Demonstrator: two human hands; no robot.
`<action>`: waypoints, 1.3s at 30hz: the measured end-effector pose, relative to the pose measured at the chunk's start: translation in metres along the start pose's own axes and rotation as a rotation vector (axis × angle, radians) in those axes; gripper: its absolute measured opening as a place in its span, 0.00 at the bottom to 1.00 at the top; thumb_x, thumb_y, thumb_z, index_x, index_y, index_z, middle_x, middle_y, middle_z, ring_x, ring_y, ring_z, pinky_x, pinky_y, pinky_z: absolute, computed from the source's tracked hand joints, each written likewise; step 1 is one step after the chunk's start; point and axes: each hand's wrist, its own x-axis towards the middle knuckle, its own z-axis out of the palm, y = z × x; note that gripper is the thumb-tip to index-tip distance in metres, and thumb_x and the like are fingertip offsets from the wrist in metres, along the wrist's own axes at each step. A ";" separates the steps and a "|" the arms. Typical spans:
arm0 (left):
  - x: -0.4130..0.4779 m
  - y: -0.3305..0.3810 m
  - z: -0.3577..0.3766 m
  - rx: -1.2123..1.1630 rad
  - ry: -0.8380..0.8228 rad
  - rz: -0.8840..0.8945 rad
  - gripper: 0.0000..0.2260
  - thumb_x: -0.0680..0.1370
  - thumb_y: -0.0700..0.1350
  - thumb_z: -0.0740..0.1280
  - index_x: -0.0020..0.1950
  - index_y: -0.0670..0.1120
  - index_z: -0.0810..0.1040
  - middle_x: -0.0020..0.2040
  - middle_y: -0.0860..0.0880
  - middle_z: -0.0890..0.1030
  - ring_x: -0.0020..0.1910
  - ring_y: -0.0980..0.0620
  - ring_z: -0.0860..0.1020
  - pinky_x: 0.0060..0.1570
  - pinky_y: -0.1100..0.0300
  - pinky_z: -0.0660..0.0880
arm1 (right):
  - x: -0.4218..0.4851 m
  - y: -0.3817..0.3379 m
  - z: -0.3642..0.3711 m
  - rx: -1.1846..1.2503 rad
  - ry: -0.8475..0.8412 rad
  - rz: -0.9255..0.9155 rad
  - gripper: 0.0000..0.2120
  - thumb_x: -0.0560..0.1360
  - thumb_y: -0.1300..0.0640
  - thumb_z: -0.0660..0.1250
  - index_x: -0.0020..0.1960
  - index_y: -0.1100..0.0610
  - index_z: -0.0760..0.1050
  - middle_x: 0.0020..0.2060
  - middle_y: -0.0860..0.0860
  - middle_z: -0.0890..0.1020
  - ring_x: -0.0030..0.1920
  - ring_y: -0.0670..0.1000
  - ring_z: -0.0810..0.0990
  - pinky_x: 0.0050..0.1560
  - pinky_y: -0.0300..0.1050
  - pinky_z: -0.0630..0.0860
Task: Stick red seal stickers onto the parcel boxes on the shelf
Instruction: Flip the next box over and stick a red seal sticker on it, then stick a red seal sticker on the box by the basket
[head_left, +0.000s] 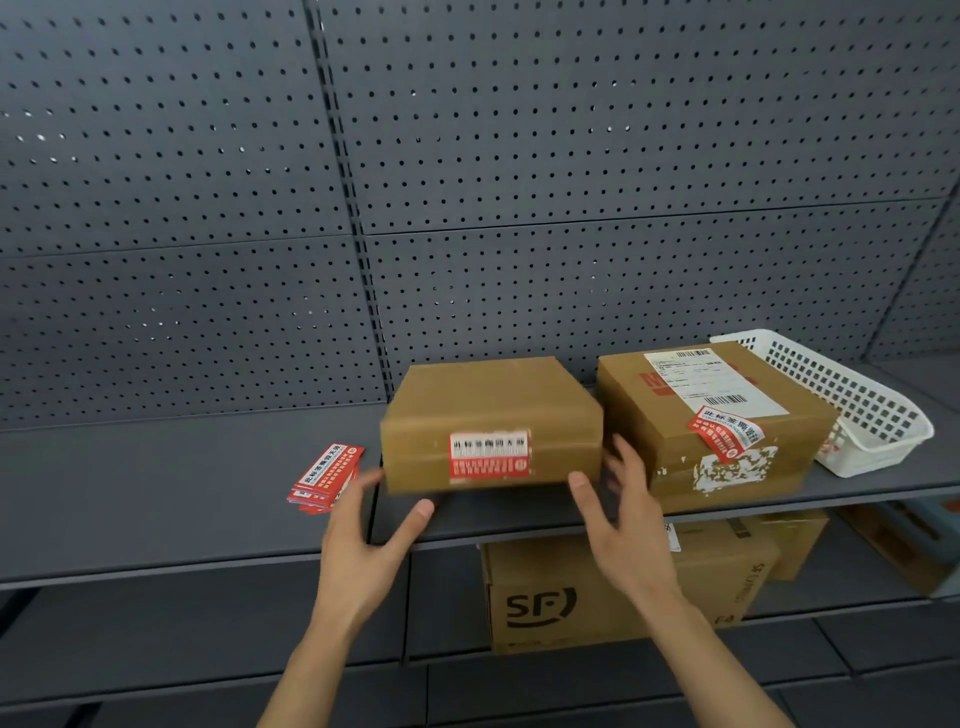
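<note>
Two brown parcel boxes stand side by side on the grey shelf (156, 493). The left box (488, 400) carries a red seal sticker (490, 455) on its front face. The right box (696, 415) has a white shipping label on top and a red seal sticker (726, 432) folded over its front edge. A small stack of red seal stickers (326, 479) lies on the shelf left of the boxes. My left hand (371, 540) hovers with spread fingers just in front of the left box's lower left corner. Also spread and empty, my right hand (626, 519) is at its lower right corner.
A white plastic mesh basket (862, 405) sits at the right end of the shelf, next to the right box. A grey pegboard wall (467, 182) backs the shelf. On the lower shelf stand an SF-marked carton (597, 592) and other cartons behind it.
</note>
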 end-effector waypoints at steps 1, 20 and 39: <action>0.002 0.012 -0.004 -0.074 -0.021 0.049 0.35 0.69 0.75 0.73 0.73 0.67 0.73 0.73 0.70 0.75 0.76 0.67 0.69 0.76 0.52 0.67 | 0.005 -0.011 -0.006 0.090 0.024 -0.044 0.45 0.77 0.25 0.62 0.86 0.45 0.54 0.79 0.40 0.70 0.79 0.47 0.71 0.80 0.56 0.70; 0.096 0.057 0.002 -0.674 -0.186 -0.282 0.23 0.83 0.44 0.61 0.78 0.53 0.75 0.67 0.45 0.85 0.54 0.46 0.87 0.51 0.49 0.82 | 0.121 -0.051 -0.018 0.261 -0.230 0.184 0.33 0.86 0.63 0.63 0.88 0.49 0.56 0.84 0.46 0.65 0.81 0.50 0.68 0.79 0.53 0.69; 0.106 0.011 0.019 -0.207 -0.067 -0.325 0.29 0.81 0.66 0.69 0.80 0.59 0.71 0.71 0.55 0.78 0.66 0.54 0.79 0.62 0.55 0.77 | 0.139 -0.042 0.000 -0.079 -0.202 0.134 0.28 0.87 0.46 0.63 0.85 0.51 0.63 0.82 0.51 0.69 0.81 0.55 0.70 0.79 0.52 0.67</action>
